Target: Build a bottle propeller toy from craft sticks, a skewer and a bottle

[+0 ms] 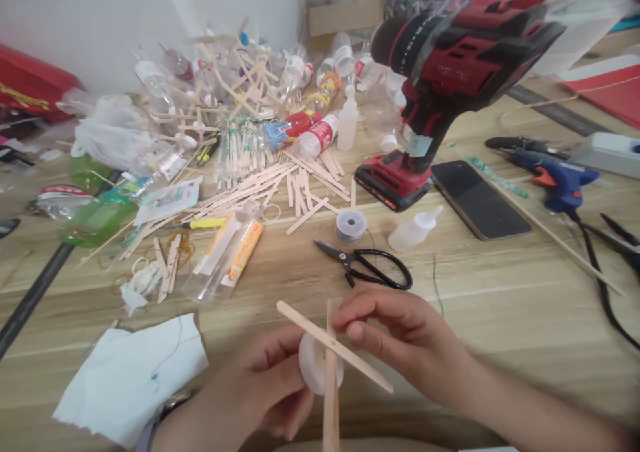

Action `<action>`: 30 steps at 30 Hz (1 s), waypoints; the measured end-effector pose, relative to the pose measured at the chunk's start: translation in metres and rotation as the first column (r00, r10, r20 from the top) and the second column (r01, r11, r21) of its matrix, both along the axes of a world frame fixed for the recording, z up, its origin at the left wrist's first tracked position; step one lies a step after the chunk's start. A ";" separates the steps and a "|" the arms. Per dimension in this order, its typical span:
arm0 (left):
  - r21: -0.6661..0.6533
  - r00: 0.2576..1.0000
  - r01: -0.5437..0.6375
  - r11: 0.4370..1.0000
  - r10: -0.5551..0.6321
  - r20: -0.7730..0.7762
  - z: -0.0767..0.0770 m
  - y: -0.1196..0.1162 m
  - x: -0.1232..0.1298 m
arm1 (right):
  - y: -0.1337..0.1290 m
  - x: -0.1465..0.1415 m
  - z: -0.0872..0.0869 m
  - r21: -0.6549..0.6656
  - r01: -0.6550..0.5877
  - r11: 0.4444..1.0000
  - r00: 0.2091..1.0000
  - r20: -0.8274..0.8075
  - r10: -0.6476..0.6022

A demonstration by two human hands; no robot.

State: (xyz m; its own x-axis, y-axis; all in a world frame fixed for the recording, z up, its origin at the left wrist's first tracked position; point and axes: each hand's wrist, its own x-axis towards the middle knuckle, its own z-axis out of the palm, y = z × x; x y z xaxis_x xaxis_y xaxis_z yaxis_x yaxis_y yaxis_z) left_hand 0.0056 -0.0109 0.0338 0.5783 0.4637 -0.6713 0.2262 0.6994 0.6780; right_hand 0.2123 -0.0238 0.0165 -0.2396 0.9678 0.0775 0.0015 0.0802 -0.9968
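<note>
Near the front edge of the table, my left hand (280, 379) is closed around a whitish translucent round plastic piece (309, 365). Two wooden craft sticks (350, 357) cross in front of this piece, one slanted and one roughly upright, with a small dark spot where they meet. More wood overlaps below the crossing. Fingers bent and pressed together, my right hand (400, 339) touches the upright stick near its upper end; whether anything thin is between the fingertips is hidden. Just beyond the right hand lie black-handled scissors (370, 262) and a thread spool (351, 225).
A red cordless drill (450, 79) stands at the back right, near a phone (480, 199) and a blue glue gun (550, 172). Loose craft sticks (250, 192) and plastic bottles crowd the back. A clear bottle (225, 255), dropper bottle (415, 231) and white paper (135, 372) lie closer.
</note>
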 end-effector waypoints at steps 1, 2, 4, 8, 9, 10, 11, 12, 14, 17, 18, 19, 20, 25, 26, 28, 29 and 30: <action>-0.004 1.000 0.006 1.000 -0.006 -0.001 -0.001 0.000 0.000 | 0.000 0.000 0.000 -0.013 -0.015 1.000 1.000 -0.012 0.014; -0.004 1.000 0.015 1.000 -0.015 0.004 -0.002 0.000 0.000 | 0.000 -0.001 0.000 -0.031 -0.030 0.999 0.999 -0.031 0.029; 0.003 0.999 0.028 1.000 -0.028 0.016 -0.005 0.000 0.000 | 0.001 -0.002 0.001 -0.078 -0.062 0.995 0.996 -0.076 0.056; 0.010 0.999 0.041 0.999 -0.041 0.016 -0.009 0.001 0.001 | 0.000 -0.003 0.002 -0.190 -0.101 0.977 0.989 -0.128 0.077; 0.010 0.999 0.044 0.999 -0.044 0.015 -0.008 0.001 0.002 | 0.000 -0.003 0.002 -0.212 -0.104 0.972 0.989 -0.129 0.078; 0.009 0.999 0.048 0.999 -0.049 0.017 -0.008 0.001 0.002 | -0.001 -0.002 0.003 -0.229 -0.109 0.967 0.988 -0.129 0.081; 0.007 0.998 0.052 0.999 -0.052 0.018 -0.007 0.001 0.003 | -0.001 -0.002 0.003 -0.242 -0.112 0.964 0.988 -0.127 0.083; 0.004 0.998 0.056 0.998 -0.056 0.018 -0.006 0.001 0.004 | -0.001 -0.002 0.003 -0.255 -0.116 0.960 0.989 -0.124 0.086; -0.004 0.998 0.058 0.998 -0.058 0.015 -0.004 0.002 0.006 | -0.001 -0.002 0.004 -0.282 -0.125 0.951 0.989 -0.114 0.096; 0.004 0.998 0.066 0.998 -0.066 0.004 -0.003 0.003 0.007 | 0.001 -0.001 0.004 -0.335 -0.145 0.931 0.988 -0.095 0.119; 0.012 0.997 0.074 0.997 -0.074 0.006 -0.002 0.003 0.007 | 0.001 -0.001 0.005 -0.352 -0.151 0.924 0.988 -0.090 0.128; 0.021 0.996 0.083 0.996 -0.083 0.009 -0.003 0.003 0.007 | 0.002 -0.001 0.005 -0.363 -0.158 0.918 0.987 -0.085 0.136; 0.028 0.996 0.093 0.995 -0.094 0.015 -0.003 0.003 0.006 | 0.002 -0.001 0.006 -0.372 -0.165 0.913 0.986 -0.080 0.146; 0.025 0.993 0.118 0.993 -0.118 0.024 -0.004 0.003 0.005 | 0.003 -0.001 0.009 -0.383 -0.193 0.903 0.981 -0.056 0.186; 0.023 0.993 0.119 0.993 -0.119 0.026 -0.004 0.003 0.005 | 0.003 -0.001 0.009 -0.380 -0.191 0.905 0.981 -0.049 0.187; 0.016 0.992 0.122 0.992 -0.122 0.031 -0.003 0.003 0.006 | 0.003 -0.001 0.008 -0.374 -0.173 0.911 0.984 -0.038 0.172; 0.012 0.991 0.127 0.992 -0.127 0.031 -0.002 0.003 0.006 | 0.003 -0.001 0.008 -0.372 -0.155 0.915 0.988 -0.034 0.153; 0.009 0.990 0.136 0.991 -0.137 0.029 -0.001 0.003 0.007 | 0.002 -0.001 0.007 -0.368 -0.131 0.920 0.991 -0.030 0.129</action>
